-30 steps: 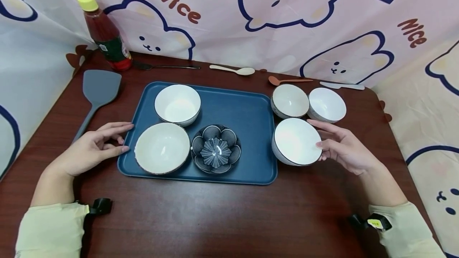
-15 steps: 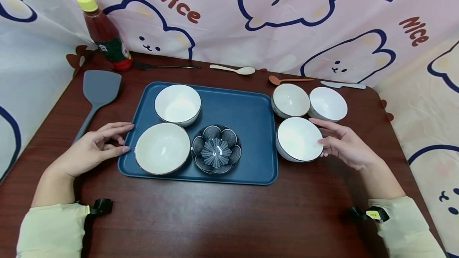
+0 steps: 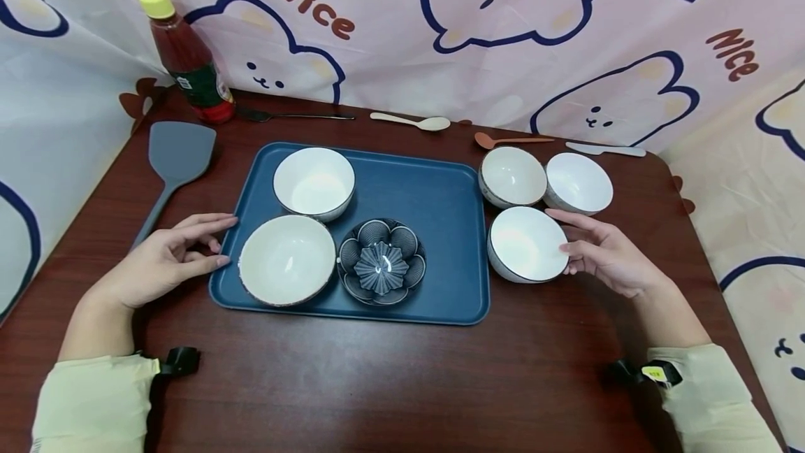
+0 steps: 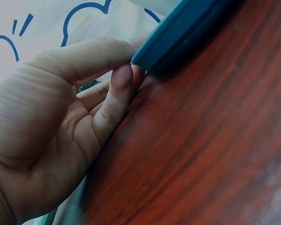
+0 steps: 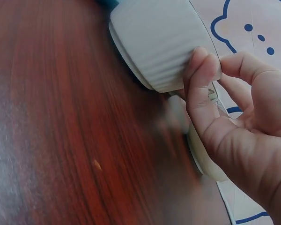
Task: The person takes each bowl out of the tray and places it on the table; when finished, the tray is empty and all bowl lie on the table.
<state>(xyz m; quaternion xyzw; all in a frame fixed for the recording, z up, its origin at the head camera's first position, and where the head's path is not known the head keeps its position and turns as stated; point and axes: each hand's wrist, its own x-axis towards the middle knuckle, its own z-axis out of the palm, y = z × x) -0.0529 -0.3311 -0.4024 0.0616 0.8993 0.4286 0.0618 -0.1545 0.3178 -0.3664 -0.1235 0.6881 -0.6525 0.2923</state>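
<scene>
My right hand (image 3: pixel 600 254) pinches the right rim of a white bowl (image 3: pixel 527 243), thumb on the rim. This bowl is just right of the blue tray (image 3: pixel 434 229); in the right wrist view its ribbed outer wall (image 5: pixel 154 42) shows low over the wood, and I cannot tell if its foot touches. At the tray's left edge my left hand (image 3: pixel 160 257) holds the rim between thumb and fingers, seen close in the left wrist view. On the tray are a white bowl (image 3: pixel 314 184), a wider cream bowl (image 3: pixel 288 261) and a dark petal-patterned bowl (image 3: pixel 381 264).
A cream bowl (image 3: pixel 512 177) and another white bowl (image 3: pixel 578 184) stand behind the held one. Along the back lie a fork (image 3: pixel 295 116), a white spoon (image 3: pixel 411 121), a brown spoon (image 3: pixel 512 140) and a knife (image 3: pixel 606 150). Left are a spatula (image 3: pixel 181 152) and a sauce bottle (image 3: pixel 191 65).
My right hand has moved the white bowl slightly right and back, from overlapping the tray's edge to beside it. My left hand stays at the tray's rim.
</scene>
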